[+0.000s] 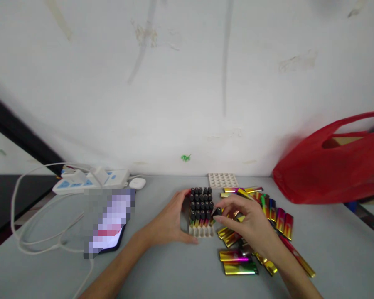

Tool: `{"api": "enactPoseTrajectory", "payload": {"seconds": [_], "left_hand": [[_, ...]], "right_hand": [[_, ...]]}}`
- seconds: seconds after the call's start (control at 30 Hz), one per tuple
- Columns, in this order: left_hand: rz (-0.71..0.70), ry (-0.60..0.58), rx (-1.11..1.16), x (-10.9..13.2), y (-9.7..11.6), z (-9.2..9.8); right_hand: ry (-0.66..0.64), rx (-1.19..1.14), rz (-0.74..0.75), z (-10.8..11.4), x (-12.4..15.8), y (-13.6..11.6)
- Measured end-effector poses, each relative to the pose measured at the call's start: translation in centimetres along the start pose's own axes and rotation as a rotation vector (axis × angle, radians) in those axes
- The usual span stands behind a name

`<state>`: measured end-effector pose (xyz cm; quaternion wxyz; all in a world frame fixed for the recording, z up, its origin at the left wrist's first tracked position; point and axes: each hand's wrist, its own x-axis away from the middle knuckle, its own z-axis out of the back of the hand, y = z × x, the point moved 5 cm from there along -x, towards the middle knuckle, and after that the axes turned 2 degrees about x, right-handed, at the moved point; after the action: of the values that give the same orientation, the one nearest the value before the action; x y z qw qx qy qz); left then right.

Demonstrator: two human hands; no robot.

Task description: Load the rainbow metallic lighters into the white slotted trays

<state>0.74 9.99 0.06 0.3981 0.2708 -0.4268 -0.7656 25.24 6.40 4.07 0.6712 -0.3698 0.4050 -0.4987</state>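
Note:
A white holed tray stands in front of me, its back rows filled with upright shiny metallic sticks with black tips. The holes in its front row show bare. My left hand spans the tray's left side, fingers at the back corner and thumb at the front edge. Between thumb and fingers of my right hand is a black-tipped metallic stick, held tilted at the tray's right side; its lower part is mostly hidden. Under and around that hand lie loose gold, red and green metallic sticks.
A second white holed tray lies by the wall. At right stands a red bag. On the left are a phone with a blurred screen, a power strip, a small white case and looping white cables.

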Motion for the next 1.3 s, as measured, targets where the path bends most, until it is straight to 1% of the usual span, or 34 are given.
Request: {"api": "enactPoseTrajectory", "payload": {"seconds": [0.1, 0.27, 0.4, 0.6, 0.73, 0.83, 0.93, 0.97, 1.0, 1.07, 1.13, 1.2, 1.3], "left_hand": [[0.008, 0.006, -0.004, 0.0, -0.1, 0.0], [-0.014, 0.013, 0.013, 0.1, 0.0, 0.0], [-0.019, 0.019, 0.007, 0.0, -0.1, 0.0], [-0.025, 0.020, -0.001, 0.0, -0.2, 0.0], [-0.022, 0.022, -0.005, 0.0, -0.1, 0.0], [-0.031, 0.021, -0.008, 0.0, 0.0, 0.1], [-0.032, 0.022, -0.018, 0.0, 0.0, 0.1], [-0.029, 0.020, -0.022, 0.0, 0.0, 0.1], [-0.026, 0.017, -0.026, -0.1, -0.1, 0.1], [-0.018, 0.013, -0.030, -0.1, -0.1, 0.0], [-0.014, 0.011, -0.024, 0.0, 0.0, 0.0], [-0.010, 0.010, -0.020, 0.0, 0.0, 0.1], [0.001, 0.008, -0.031, 0.0, 0.0, 0.1]], "right_hand": [[-0.025, 0.027, -0.001, -0.3, 0.1, 0.1], [-0.032, 0.038, 0.014, -0.8, 0.2, 0.3], [-0.027, 0.025, 0.017, -0.7, 0.2, 0.3], [-0.037, 0.087, 0.043, -0.5, 0.1, -0.1], [-0.026, 0.072, 0.046, -0.6, 0.2, -0.4], [0.023, 0.105, 0.032, 0.1, 0.1, -0.2], [0.138, 0.239, 0.030, 1.8, -0.2, 0.3], [0.159, 0.294, 0.043, 2.3, -0.2, 0.5], [0.151, 0.359, 0.059, 2.5, -0.3, 0.7], [0.099, 0.498, 0.079, 2.6, -0.3, 1.1], [0.063, 0.639, 0.055, 2.5, -0.3, 1.6], [0.083, 0.778, 0.011, 2.3, -0.1, 1.9], [0.147, 0.967, -0.021, 1.9, 0.2, 1.9]]}}
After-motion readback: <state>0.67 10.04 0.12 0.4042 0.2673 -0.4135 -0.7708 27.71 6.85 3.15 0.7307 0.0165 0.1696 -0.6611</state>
